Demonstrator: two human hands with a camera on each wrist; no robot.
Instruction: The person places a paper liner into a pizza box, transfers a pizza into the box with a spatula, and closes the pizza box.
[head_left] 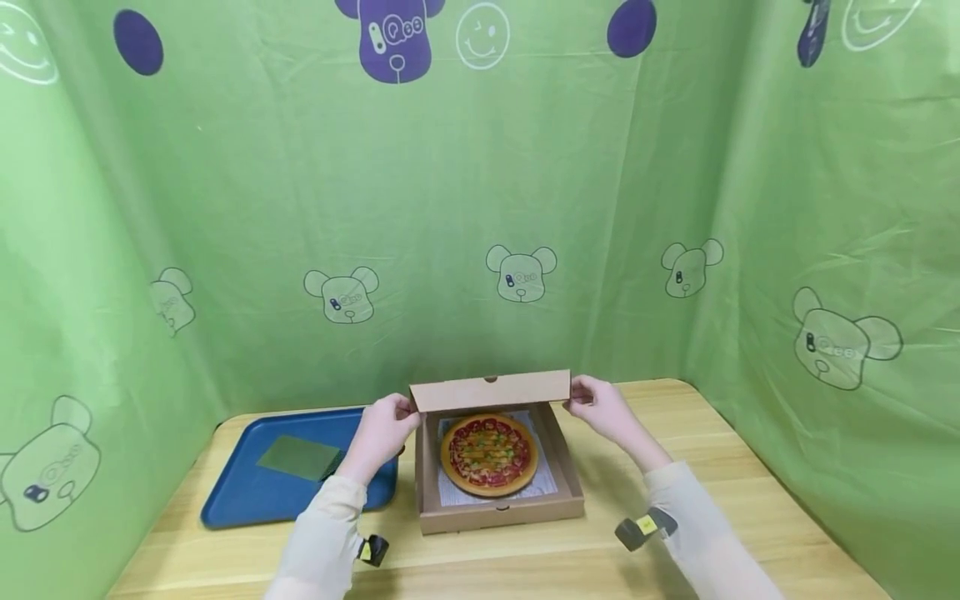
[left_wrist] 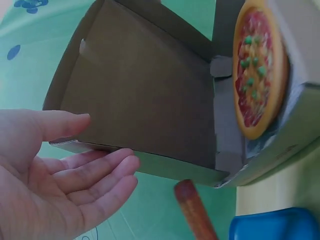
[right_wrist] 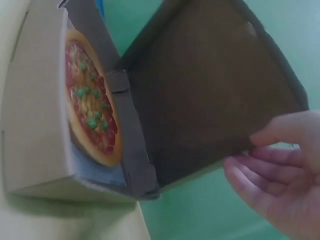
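Observation:
On the table stands a cardboard pizza box (head_left: 501, 514), its lid (head_left: 491, 392) raised and tilted at the back. Inside, a round pizza (head_left: 489, 454) with red and yellow topping and green bits lies on printed paper (head_left: 551, 475). My left hand (head_left: 386, 429) holds the lid's left edge, the thumb (left_wrist: 65, 124) on the inner side and the fingers (left_wrist: 100, 175) outside. At the opposite edge my right hand (head_left: 603, 408) pinches the lid between thumb and fingers (right_wrist: 260, 172).
A blue tray (head_left: 247, 492) lies left of the box. On it rests a spatula with a flat, green-looking blade (head_left: 298, 457); its brown handle (left_wrist: 195, 210) shows in the left wrist view. Green printed curtains (head_left: 450, 192) enclose the wooden table (head_left: 675, 433).

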